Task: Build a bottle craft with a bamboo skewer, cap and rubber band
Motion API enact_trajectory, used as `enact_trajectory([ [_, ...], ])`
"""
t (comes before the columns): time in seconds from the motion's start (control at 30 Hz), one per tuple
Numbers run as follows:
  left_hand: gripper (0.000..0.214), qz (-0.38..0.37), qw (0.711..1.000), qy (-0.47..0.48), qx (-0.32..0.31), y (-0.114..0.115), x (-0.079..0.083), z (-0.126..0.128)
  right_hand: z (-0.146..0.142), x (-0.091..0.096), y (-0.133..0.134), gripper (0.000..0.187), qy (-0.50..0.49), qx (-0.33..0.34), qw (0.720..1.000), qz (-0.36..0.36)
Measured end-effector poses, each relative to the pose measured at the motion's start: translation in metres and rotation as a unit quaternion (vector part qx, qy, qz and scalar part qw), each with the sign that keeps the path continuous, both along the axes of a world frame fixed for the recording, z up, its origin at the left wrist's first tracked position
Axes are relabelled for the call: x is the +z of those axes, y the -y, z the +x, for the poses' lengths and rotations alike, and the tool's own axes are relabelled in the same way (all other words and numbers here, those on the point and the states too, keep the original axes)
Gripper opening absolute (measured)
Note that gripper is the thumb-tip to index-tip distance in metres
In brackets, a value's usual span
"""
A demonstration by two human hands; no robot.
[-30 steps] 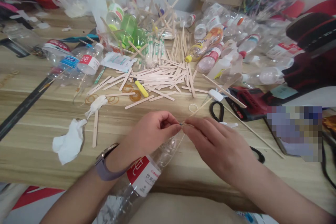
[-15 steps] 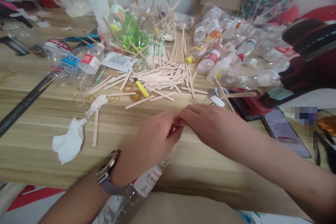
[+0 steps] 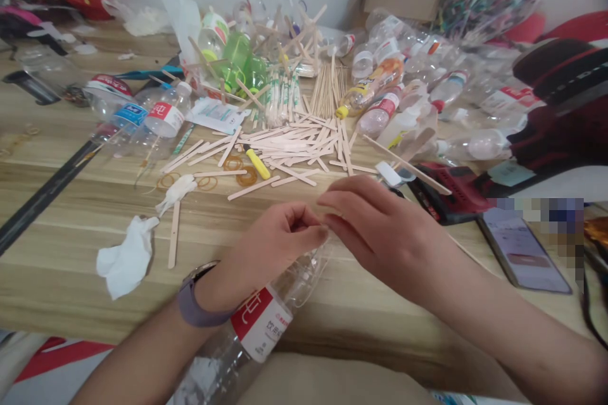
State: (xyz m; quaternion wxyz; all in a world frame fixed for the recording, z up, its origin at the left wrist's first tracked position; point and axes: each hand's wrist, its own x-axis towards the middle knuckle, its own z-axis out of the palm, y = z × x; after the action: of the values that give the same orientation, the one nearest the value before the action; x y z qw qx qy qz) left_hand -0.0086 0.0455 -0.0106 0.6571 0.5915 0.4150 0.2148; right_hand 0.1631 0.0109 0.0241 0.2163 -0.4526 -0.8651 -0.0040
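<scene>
A clear plastic bottle with a red and white label lies slanted below my hands, its upper end toward them. My left hand, with a watch on the wrist, is closed, thumb and index finger pinched over the bottle's upper end. My right hand arches in from the right, its fingers bent and close to my left fingertips. What either hand pinches is too small or hidden. A thin clear loop shows beside the bottle's shoulder. Just beyond my right hand are crossed wooden craft sticks by a white piece.
Loose craft sticks, a yellow-handled tool and rubber bands lie ahead. Many bottles crowd the back. Crumpled tissue is at left; a phone and a red-black power tool stand at right.
My right hand has lifted and drawn slightly off my left fingers. The crossed sticks have turned to another angle. More of the bottle's label shows.
</scene>
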Motion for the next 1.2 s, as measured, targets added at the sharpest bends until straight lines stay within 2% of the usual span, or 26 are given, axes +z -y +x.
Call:
enact_trajectory([
  [0.1,0.017,-0.028,0.999,-0.014,0.005,0.000,0.003,-0.002,-0.002,-0.004,0.022,0.010,-0.130,-0.119,0.984,0.015],
  [0.13,0.018,-0.033,0.999,-0.017,0.006,0.001,0.003,-0.003,-0.003,-0.008,0.030,0.010,-0.163,-0.156,0.974,-0.007],
  [0.2,0.019,-0.039,0.999,-0.005,0.003,0.001,0.004,-0.003,-0.008,-0.020,0.042,0.012,-0.251,-0.178,0.948,-0.085],
  [0.23,0.019,-0.042,0.999,0.004,0.000,0.000,0.004,-0.004,-0.011,-0.027,0.045,0.013,-0.305,-0.188,0.924,-0.134],
  [0.27,0.019,-0.045,0.999,0.011,-0.004,0.000,0.003,-0.004,-0.014,-0.034,0.046,0.015,-0.373,-0.195,0.887,-0.193],
  [0.37,0.018,-0.058,0.998,0.022,-0.019,0.001,0.002,-0.004,-0.021,-0.048,0.040,0.025,-0.545,-0.185,0.746,-0.334],
  [0.4,0.018,-0.064,0.997,0.023,-0.023,0.001,0.001,-0.004,-0.022,-0.050,0.036,0.028,-0.579,-0.173,0.712,-0.358],
  [0.47,0.020,-0.078,0.996,0.027,-0.031,0.001,0.000,-0.004,-0.022,-0.051,0.029,0.029,-0.616,-0.146,0.676,-0.377],
  [0.5,0.021,-0.086,0.995,0.029,-0.036,0.001,-0.001,-0.004,-0.022,-0.051,0.026,0.029,-0.623,-0.133,0.672,-0.378],
  [0.57,0.022,-0.098,0.994,0.036,-0.041,0.000,-0.002,-0.004,-0.021,-0.050,0.021,0.029,-0.618,-0.111,0.683,-0.374],
  [0.77,0.013,-0.111,0.987,0.097,-0.067,-0.002,-0.004,-0.002,-0.019,-0.052,0.016,0.018,-0.509,-0.060,0.799,-0.315],
  [0.9,0.017,-0.128,0.986,0.086,-0.058,-0.001,-0.005,-0.004,-0.017,-0.052,0.016,0.011,-0.497,-0.091,0.815,-0.282],
  [1.03,0.018,-0.123,0.988,0.077,-0.043,0.000,-0.004,-0.005,-0.016,-0.052,0.017,0.012,-0.410,-0.126,0.869,-0.246],
  [1.1,0.019,-0.120,0.990,0.070,-0.034,0.000,-0.003,-0.004,-0.017,-0.053,0.019,0.014,-0.396,-0.130,0.877,-0.241],
  [1.2,0.018,-0.116,0.990,0.064,-0.036,0.000,-0.002,-0.004,-0.017,-0.057,0.021,0.010,-0.453,-0.126,0.847,-0.248],
])
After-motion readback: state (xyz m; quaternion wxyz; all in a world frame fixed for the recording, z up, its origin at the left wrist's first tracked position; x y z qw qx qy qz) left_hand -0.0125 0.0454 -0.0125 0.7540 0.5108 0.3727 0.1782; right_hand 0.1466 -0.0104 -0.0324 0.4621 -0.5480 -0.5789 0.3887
